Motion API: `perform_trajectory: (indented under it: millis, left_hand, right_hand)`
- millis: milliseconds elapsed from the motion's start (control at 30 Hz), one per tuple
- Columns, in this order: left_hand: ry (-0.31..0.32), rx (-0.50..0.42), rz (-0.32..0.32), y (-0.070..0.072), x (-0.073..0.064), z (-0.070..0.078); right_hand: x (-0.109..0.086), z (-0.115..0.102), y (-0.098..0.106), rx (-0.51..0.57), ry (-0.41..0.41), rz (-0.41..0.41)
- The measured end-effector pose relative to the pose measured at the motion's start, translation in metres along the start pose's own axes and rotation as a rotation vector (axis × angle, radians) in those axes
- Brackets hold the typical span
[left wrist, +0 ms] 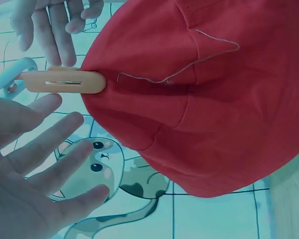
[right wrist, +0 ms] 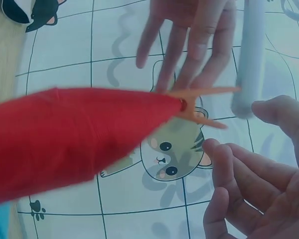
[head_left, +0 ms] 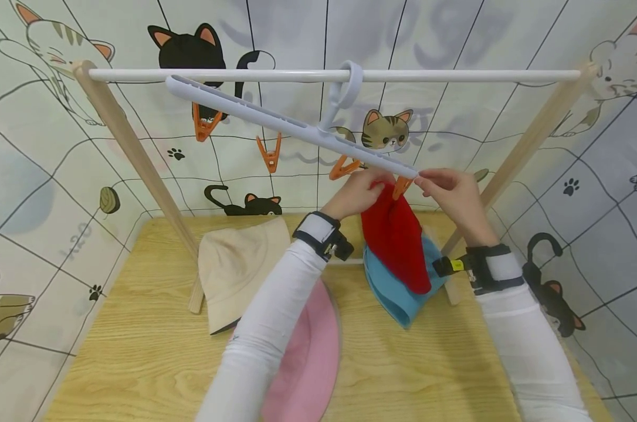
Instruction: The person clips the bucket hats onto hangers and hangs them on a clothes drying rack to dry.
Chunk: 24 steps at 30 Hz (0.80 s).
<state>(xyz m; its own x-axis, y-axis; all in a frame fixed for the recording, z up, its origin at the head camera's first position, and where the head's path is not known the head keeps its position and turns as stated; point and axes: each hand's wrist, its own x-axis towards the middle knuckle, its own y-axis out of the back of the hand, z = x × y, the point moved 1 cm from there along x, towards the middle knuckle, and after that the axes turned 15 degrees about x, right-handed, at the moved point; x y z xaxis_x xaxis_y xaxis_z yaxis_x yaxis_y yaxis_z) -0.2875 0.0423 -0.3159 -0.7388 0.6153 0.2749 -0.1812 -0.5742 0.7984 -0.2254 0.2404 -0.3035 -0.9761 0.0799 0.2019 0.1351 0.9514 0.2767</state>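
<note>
A red hat hangs from an orange clip at the right end of the pale blue hanger. The clip bites the hat's crown, and a loose thread lies on the cloth in the left wrist view. My left hand is beside the clip, its fingers spread and holding nothing. On the other side, my right hand has its thumb right at the hanger's tip, with the other fingers loosely bent and apart from the hat.
The hanger hooks over a white rod between wooden posts. Several other orange clips dangle along it. On the wooden table are a beige hat, a pink hat and a blue hat, the last below the red one.
</note>
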Motion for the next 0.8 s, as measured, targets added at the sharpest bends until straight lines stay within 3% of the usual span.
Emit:
perform_trajectory:
  millis: [633, 800]
  left_hand:
    - [0.059, 0.075, -0.047, -0.009, -0.03, -0.038]
    - [0.078, 0.081, -0.092, -0.016, -0.039, -0.046]
  right_hand:
    - [-0.027, 0.022, 0.007, -0.045, -0.033, -0.052]
    - [-0.032, 0.034, 0.013, -0.047, -0.034, -0.068]
